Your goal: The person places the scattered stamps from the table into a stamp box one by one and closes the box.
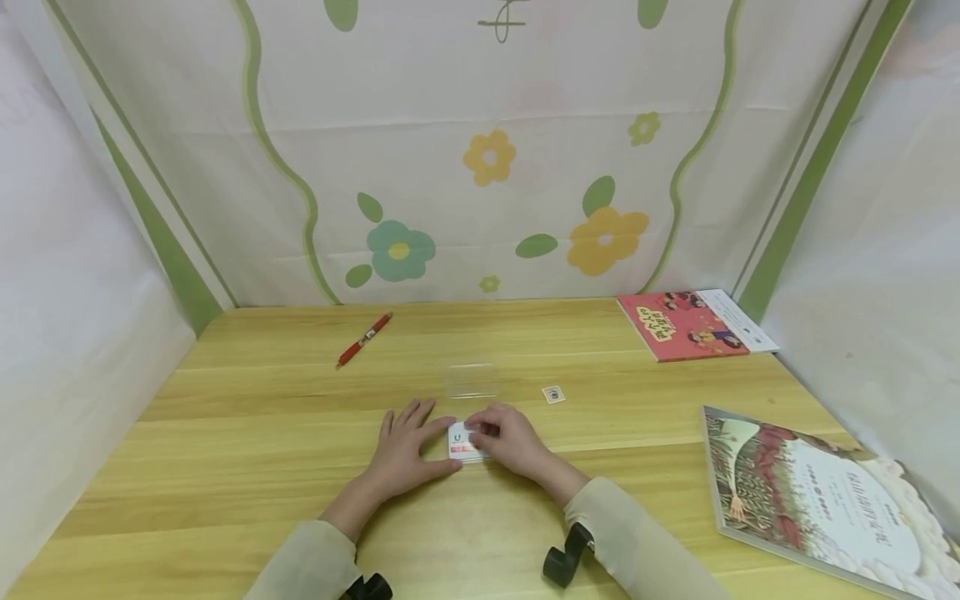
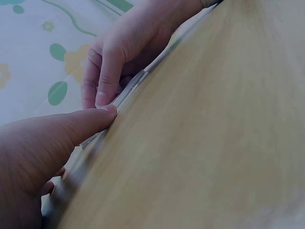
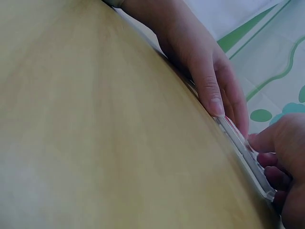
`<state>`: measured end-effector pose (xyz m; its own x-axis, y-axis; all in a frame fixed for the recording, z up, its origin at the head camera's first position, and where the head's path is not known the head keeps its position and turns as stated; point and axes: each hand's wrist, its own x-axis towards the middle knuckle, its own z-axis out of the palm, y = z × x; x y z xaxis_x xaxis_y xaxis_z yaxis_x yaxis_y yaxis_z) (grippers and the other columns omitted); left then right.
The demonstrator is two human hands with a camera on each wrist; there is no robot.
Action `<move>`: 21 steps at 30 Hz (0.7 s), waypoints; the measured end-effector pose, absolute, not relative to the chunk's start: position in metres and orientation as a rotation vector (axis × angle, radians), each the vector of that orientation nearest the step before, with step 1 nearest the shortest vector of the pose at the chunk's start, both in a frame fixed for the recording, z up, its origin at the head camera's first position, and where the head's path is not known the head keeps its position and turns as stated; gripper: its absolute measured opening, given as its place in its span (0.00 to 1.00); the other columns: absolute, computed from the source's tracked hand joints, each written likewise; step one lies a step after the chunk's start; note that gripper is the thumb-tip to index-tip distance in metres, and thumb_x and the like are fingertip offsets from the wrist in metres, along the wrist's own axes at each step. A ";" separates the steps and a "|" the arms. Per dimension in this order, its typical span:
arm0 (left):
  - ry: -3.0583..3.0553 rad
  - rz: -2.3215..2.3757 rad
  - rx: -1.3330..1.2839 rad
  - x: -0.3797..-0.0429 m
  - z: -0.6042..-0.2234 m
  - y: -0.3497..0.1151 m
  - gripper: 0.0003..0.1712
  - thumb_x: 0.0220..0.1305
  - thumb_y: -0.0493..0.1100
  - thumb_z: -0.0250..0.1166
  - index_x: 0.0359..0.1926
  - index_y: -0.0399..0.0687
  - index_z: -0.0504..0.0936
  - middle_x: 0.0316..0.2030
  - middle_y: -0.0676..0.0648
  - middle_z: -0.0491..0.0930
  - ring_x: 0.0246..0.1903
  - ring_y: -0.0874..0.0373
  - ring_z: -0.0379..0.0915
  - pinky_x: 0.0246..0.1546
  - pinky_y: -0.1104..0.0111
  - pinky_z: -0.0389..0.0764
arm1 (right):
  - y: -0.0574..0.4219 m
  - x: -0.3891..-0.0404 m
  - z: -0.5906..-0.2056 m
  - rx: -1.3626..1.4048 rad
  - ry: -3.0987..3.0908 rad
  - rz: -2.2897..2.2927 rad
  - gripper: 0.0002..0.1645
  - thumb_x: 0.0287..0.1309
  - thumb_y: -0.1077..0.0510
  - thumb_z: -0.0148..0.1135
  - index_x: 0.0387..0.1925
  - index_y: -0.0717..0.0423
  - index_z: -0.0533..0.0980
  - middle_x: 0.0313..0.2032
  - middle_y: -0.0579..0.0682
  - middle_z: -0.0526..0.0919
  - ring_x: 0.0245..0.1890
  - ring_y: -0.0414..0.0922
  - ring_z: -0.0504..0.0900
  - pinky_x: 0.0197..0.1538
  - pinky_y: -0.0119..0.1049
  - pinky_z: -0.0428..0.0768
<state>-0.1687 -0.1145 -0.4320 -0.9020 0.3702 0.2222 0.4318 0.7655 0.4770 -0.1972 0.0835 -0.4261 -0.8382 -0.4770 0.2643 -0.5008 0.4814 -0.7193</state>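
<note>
A thin, flat, white rectangular piece with a dark mark and red print [image 1: 462, 442] lies on the table between both hands. My left hand [image 1: 404, 447] grips it from the left, index fingertip at its far edge and thumb at its near edge. In the left wrist view its long side shows as clear, layered edges [image 2: 128, 90]. My right hand [image 1: 512, 439] bends over the right half, thumb and index fingertips close together on the top. I cannot tell what is between those fingertips. Behind lies a clear plastic rectangle [image 1: 472, 381].
A small white square with dark print [image 1: 553, 394] lies right of the clear rectangle. At the back left is a red pen [image 1: 364, 340]. A red book [image 1: 686, 325] lies at the back right, a larger illustrated book [image 1: 817, 500] at the right edge. Printed fabric encloses the table.
</note>
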 end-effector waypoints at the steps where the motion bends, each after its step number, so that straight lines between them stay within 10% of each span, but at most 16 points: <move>1: -2.841 -0.811 -0.648 -0.169 -0.432 -0.115 0.36 0.45 0.64 0.60 0.55 0.55 0.71 0.60 0.41 0.56 0.61 0.44 0.42 0.53 0.45 0.35 | 0.084 -0.197 -0.424 0.882 -2.672 1.342 0.10 0.47 0.64 0.61 0.35 0.59 0.78 0.23 0.41 0.70 0.24 0.38 0.68 0.28 0.29 0.69; 21: -2.840 -0.847 -0.656 -0.168 -0.434 -0.116 0.37 0.44 0.65 0.60 0.55 0.55 0.70 0.61 0.42 0.55 0.61 0.46 0.41 0.54 0.46 0.34 | 0.153 -0.220 -0.379 0.663 -2.583 1.563 0.15 0.51 0.65 0.58 0.43 0.66 0.74 0.28 0.52 0.75 0.29 0.46 0.71 0.33 0.35 0.71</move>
<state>-0.1684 -0.1157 -0.4338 -0.9011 0.3740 0.2196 0.4332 0.7515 0.4976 -0.2198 0.1528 -0.3794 -0.9067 -0.3327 0.2592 -0.3839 0.3967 -0.8338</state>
